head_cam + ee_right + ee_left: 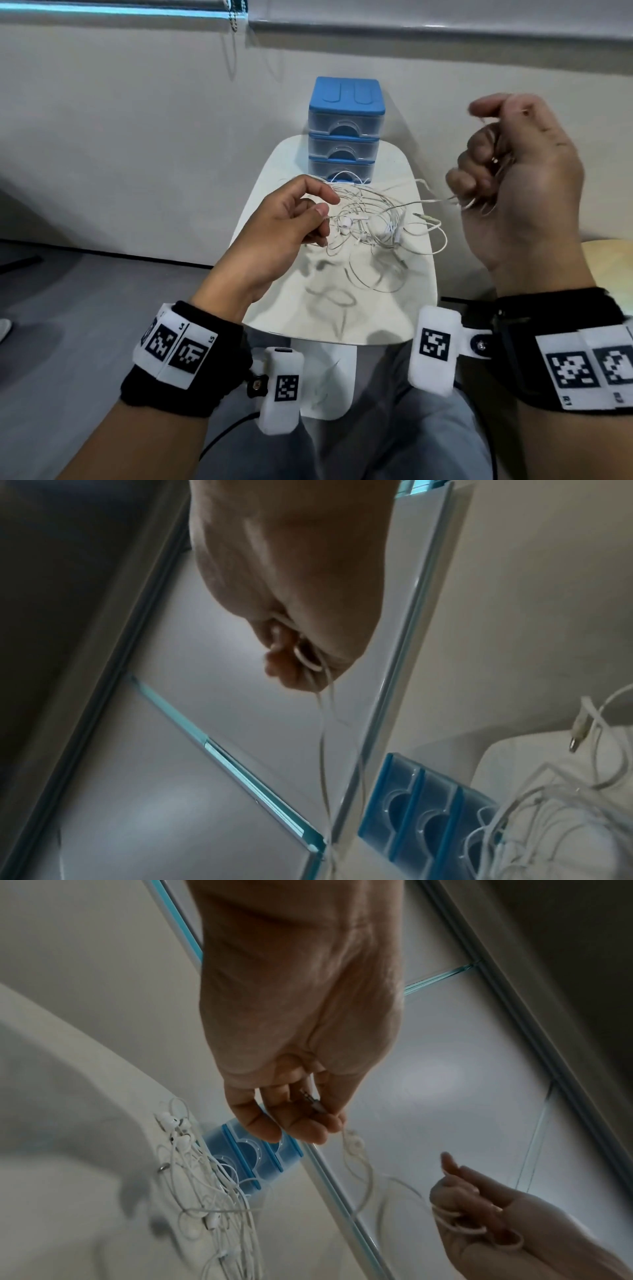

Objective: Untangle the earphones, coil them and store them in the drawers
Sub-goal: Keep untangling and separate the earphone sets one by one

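Three drawers (343, 137) shut (contents unclear) | earphones (368, 219) tangled outside | table (404, 308)

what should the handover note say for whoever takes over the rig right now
Right hand: raised, cable loops wound round its curled fingers.
Left hand: pinching the jack plug end of that same cable.
Tangled earphones: still heaped on the white table, in front of the blue drawer unit; all three drawers shut.
Done: one cable partly coiled.
Left: finish the coil, store it, untangle the rest.
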A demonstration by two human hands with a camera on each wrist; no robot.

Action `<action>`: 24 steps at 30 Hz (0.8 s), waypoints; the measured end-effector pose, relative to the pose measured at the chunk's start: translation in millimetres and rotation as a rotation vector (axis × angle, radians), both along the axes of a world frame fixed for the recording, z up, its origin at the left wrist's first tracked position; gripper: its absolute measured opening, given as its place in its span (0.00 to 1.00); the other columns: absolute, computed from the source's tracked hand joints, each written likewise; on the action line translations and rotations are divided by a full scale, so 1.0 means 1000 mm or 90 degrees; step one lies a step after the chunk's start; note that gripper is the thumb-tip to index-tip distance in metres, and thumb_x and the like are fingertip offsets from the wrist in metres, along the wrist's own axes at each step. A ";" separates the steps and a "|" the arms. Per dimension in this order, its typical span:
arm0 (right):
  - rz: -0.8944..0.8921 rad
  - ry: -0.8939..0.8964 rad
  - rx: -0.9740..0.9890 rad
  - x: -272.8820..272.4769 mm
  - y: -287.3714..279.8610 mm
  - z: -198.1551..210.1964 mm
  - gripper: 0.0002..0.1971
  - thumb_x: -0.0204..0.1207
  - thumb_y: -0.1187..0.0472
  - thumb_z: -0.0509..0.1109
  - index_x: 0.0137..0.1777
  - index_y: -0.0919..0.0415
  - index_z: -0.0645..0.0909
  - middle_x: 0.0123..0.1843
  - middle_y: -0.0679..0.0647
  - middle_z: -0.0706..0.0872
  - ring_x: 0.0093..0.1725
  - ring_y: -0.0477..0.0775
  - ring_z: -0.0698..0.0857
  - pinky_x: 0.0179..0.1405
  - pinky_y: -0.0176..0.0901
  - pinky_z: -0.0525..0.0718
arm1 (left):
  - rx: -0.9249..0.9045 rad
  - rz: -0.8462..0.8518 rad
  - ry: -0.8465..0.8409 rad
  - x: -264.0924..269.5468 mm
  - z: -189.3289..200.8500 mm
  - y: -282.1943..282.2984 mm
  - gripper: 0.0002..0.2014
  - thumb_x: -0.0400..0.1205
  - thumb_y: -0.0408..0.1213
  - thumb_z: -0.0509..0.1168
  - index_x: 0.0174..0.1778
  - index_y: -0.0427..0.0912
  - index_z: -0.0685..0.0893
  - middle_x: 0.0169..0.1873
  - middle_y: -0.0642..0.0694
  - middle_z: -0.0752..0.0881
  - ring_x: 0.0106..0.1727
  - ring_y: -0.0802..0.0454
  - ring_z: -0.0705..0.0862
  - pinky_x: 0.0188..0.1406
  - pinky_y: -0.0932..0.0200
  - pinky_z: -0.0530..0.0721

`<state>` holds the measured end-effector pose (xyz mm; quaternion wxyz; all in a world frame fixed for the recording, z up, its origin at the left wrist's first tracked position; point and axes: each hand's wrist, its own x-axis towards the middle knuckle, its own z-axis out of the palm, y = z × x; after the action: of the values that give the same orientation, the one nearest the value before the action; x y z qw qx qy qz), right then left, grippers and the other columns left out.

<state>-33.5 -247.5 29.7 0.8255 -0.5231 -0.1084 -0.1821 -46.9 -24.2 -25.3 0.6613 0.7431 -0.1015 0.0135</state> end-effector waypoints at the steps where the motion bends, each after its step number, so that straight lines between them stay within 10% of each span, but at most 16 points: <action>1: -0.007 0.020 -0.064 0.000 0.001 -0.003 0.11 0.89 0.61 0.61 0.49 0.61 0.83 0.27 0.50 0.66 0.23 0.48 0.58 0.22 0.35 0.63 | -0.006 -0.001 0.003 0.000 0.001 0.000 0.09 0.90 0.28 0.60 0.54 0.43 0.84 0.30 0.50 0.83 0.34 0.53 0.82 0.50 0.55 0.83; 6: 0.013 0.056 -0.472 -0.003 0.007 -0.017 0.09 0.82 0.57 0.74 0.43 0.59 0.92 0.22 0.45 0.63 0.25 0.53 0.58 0.25 0.44 0.55 | -0.036 0.001 0.009 -0.001 0.003 0.002 0.09 0.90 0.27 0.60 0.52 0.45 0.82 0.29 0.50 0.83 0.35 0.52 0.85 0.55 0.50 0.85; 11: 0.144 0.085 -0.793 -0.007 0.014 -0.025 0.12 0.77 0.49 0.78 0.39 0.57 0.90 0.26 0.52 0.74 0.29 0.44 0.69 0.32 0.41 0.68 | -0.055 -0.007 0.018 -0.001 0.006 0.000 0.08 0.90 0.28 0.60 0.52 0.44 0.82 0.29 0.50 0.84 0.38 0.49 0.86 0.54 0.51 0.86; 24: 0.043 0.079 -0.999 -0.016 0.040 -0.037 0.13 0.76 0.55 0.72 0.34 0.63 0.84 0.27 0.55 0.76 0.34 0.53 0.75 0.35 0.47 0.76 | -0.034 -0.045 0.002 -0.003 0.013 -0.009 0.10 0.90 0.28 0.60 0.51 0.41 0.87 0.29 0.48 0.83 0.34 0.50 0.85 0.42 0.57 0.82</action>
<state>-49.9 -207.7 -7.6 0.2250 -0.9586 -0.1747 0.0024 -49.9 -33.1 -12.7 0.6809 0.7213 -0.1265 -0.0084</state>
